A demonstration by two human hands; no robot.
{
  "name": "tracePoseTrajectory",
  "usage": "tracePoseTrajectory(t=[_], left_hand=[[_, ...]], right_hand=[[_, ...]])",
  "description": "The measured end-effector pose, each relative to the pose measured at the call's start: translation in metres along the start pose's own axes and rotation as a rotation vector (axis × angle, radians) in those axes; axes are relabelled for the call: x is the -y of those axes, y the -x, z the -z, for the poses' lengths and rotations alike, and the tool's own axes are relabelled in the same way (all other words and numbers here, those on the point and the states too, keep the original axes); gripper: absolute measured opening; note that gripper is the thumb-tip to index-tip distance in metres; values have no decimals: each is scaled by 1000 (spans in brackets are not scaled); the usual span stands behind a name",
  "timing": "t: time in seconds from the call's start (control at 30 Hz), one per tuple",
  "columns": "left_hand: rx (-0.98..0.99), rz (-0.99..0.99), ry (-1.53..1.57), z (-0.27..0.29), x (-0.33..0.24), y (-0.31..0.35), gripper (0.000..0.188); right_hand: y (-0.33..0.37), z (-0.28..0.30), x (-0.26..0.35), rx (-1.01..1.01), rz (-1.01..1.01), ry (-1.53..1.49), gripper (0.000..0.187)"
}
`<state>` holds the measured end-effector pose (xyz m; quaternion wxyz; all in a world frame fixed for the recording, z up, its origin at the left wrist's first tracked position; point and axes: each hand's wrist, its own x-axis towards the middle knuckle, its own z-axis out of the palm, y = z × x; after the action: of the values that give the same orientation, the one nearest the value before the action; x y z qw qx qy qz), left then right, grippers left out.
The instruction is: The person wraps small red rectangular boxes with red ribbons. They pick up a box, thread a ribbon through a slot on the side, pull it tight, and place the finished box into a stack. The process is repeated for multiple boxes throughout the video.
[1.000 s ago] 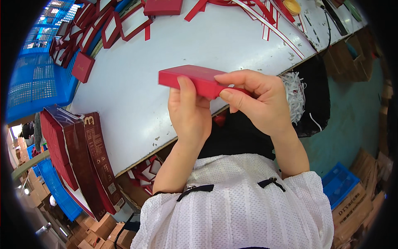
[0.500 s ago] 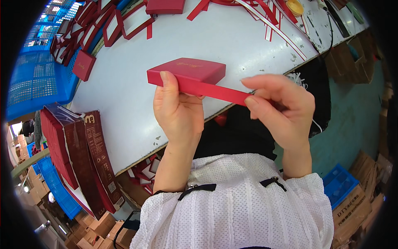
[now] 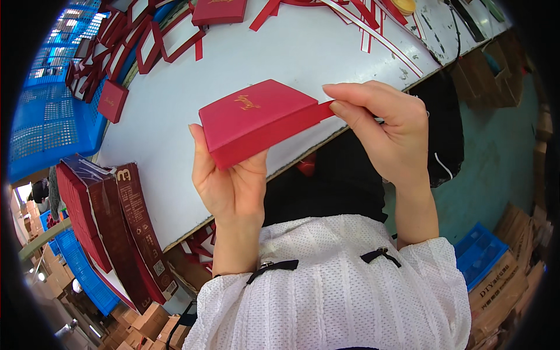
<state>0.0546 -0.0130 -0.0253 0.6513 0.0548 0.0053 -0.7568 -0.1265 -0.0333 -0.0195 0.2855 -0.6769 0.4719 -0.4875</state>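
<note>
A flat red box (image 3: 256, 114) with gold lettering on its lid is held up over the table, tilted, with one long side facing me. My left hand (image 3: 230, 184) grips it from below, thumb at the left corner and fingers under the near side. A red strip (image 3: 327, 109) extends from the box's right end. My right hand (image 3: 388, 125) pinches the strip's free end between thumb and forefinger. How the strip lies along the near side is hard to make out, as both are the same red.
On the white table (image 3: 157, 192), several open red box parts (image 3: 149, 46) lie far left beside a blue basket (image 3: 58, 119). Another red box (image 3: 219, 10) and red-and-white strips (image 3: 373, 29) lie at the back. A brown carton (image 3: 116, 227) holding red pieces stands at left.
The box has turned and tipped, showing more of its lid and near side. My left thumb has shifted to the left corner. My right hand has risen slightly, and less strip shows free.
</note>
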Motion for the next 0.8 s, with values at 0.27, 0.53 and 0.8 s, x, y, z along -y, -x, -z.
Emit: tracePoseTrajectory(t=[0.27, 0.53, 0.8], left_hand=[[-88, 74, 241, 7, -3, 4, 29], [-16, 177, 391, 28, -9, 3, 33], [57, 395, 75, 62, 0, -8, 44]], right_hand=[[6, -7, -4, -70, -44, -29, 18], [18, -4, -7, -150, -212, -377, 30], [17, -10, 5, 77, -91, -363, 35]])
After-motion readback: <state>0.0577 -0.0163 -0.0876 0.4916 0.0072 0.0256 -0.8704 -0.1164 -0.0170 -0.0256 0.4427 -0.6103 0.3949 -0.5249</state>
